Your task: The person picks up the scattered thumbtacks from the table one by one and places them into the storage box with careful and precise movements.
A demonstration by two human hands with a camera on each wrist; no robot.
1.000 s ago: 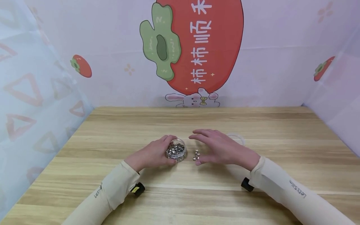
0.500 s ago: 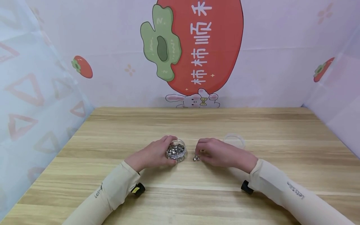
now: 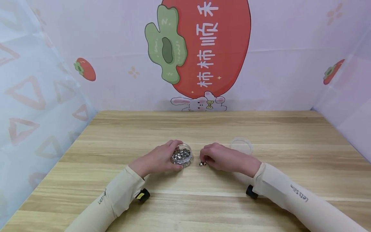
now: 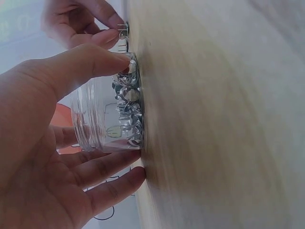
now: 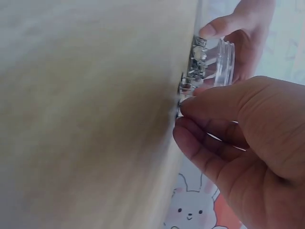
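Note:
My left hand (image 3: 160, 158) grips a clear round plastic jar (image 3: 189, 161) from its left side, thumb in front and fingers behind. Inside lie many silver thumbtacks (image 4: 127, 98), heaped at the bottom; the jar stands upright on the table, uncovered. Just to its right, my right hand (image 3: 223, 158) is lowered to the tabletop with its fingers curled. Its thumb and index finger come together at a thumbtack, largely hidden by the fingertips. A couple of loose thumbtacks (image 3: 202, 164) rest by those fingertips, and the left wrist view shows their pins.
A clear round lid (image 3: 241, 146) lies on the wooden table (image 3: 185, 206) behind my right hand. Printed fabric walls (image 3: 116, 80) enclose the table at the back and both sides. Dark wrist cameras (image 3: 142, 195) hang below both sleeves.
My right hand has gone from spread fingers above the loose thumbtacks to fingers curled and pinching among them. Fewer loose tacks show now. My left hand and the jar have stayed put.

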